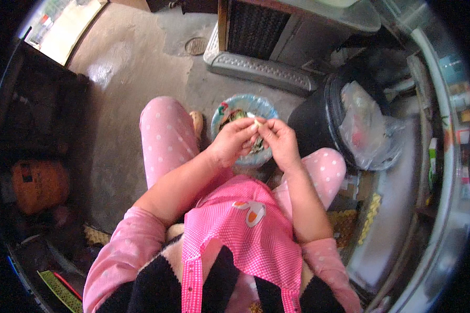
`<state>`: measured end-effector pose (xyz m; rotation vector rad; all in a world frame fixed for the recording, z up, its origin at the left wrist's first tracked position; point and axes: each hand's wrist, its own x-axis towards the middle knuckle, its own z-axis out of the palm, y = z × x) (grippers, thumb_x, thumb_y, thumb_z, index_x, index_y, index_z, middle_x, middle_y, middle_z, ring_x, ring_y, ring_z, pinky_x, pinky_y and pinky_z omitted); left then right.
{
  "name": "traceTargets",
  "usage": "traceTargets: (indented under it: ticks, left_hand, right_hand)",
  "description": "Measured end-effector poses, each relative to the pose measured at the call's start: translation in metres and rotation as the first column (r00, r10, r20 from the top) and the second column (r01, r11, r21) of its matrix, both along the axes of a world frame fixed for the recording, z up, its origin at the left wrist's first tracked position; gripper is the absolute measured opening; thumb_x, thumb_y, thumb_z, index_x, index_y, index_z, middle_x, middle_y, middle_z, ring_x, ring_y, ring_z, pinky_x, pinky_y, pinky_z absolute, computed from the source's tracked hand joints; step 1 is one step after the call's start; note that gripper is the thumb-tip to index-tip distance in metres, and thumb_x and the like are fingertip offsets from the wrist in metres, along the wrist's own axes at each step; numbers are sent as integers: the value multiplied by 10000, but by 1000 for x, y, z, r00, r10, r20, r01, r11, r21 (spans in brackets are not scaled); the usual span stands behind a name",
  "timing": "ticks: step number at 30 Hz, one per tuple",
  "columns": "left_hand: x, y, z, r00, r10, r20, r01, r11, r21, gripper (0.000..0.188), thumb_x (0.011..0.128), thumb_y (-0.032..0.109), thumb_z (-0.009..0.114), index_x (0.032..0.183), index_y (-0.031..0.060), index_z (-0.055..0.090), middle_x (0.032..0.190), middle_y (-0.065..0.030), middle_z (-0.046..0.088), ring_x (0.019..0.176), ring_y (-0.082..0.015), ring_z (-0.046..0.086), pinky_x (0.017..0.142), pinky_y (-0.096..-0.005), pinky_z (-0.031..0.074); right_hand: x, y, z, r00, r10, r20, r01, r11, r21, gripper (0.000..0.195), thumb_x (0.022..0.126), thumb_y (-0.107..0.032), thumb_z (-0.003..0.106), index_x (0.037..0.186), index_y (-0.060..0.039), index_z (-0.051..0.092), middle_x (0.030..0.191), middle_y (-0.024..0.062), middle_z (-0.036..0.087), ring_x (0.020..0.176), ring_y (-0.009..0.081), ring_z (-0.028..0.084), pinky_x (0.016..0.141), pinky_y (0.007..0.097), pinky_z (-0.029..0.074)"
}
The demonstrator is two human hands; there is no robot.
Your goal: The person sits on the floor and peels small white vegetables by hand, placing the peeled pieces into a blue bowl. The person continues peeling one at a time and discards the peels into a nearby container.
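Note:
Between my fingertips is a small pale yellowish piece, too small to name surely. My left hand pinches it from one side, thumb against forefinger. From the other side my right hand grips it too, its fingers meeting the left ones. Both hands are above a light-blue patterned basin on the floor between my knees. Greenish and dark scraps lie inside the basin, perhaps vegetable trimmings. The hands hide much of its contents.
To the right stands a black bin with a clear plastic bag over its rim. A grey perforated step lies beyond the basin, before a cabinet. An orange bag or box is at far left. The floor is concrete.

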<state>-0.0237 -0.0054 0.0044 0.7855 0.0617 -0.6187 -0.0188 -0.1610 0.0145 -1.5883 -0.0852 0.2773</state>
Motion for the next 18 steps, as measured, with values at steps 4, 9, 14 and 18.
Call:
traceTargets:
  ticks: [4, 9, 14, 18]
  left_hand:
    - [1, 1, 6, 995, 67, -73, -71, 996, -58, 290, 911, 229, 476, 1159, 79, 491, 637, 39, 449, 469, -40, 328, 378, -167, 236]
    - [6, 11, -6, 967, 125, -221, -153, 982, -115, 266, 913, 252, 468, 1095, 61, 504, 661, 24, 471, 495, -51, 343, 388, -168, 247]
    - [14, 3, -16, 909, 51, -413, -150, 966, -210, 273, 914, 287, 458, 1052, 59, 517, 698, 26, 472, 504, -63, 335, 401, -164, 264]
    - [17, 13, -7, 862, 131, -490, -313, 898, -310, 341, 932, 328, 402, 1044, 25, 511, 806, -58, 563, 626, -136, 523, 474, -224, 411]
  right_hand:
    - [10, -4, 17, 980, -156, 123, 162, 986, -39, 54, 853, -89, 574, 852, -36, 570, 695, -24, 544, 561, 26, 454, 506, 170, 373]
    - [85, -9, 157, 724, -325, 608, 356, 932, 75, 48, 851, -30, 540, 879, -20, 578, 737, 11, 587, 531, 34, 442, 464, 183, 356]
    - [188, -42, 292, 586, -217, 781, 499, 856, -137, 237, 834, -251, 618, 855, -16, 587, 691, -13, 534, 525, 24, 402, 468, 162, 315]
    - [187, -32, 293, 553, -249, 795, 415, 910, -3, 199, 843, -222, 605, 841, -26, 569, 682, -11, 529, 529, 28, 410, 466, 163, 325]
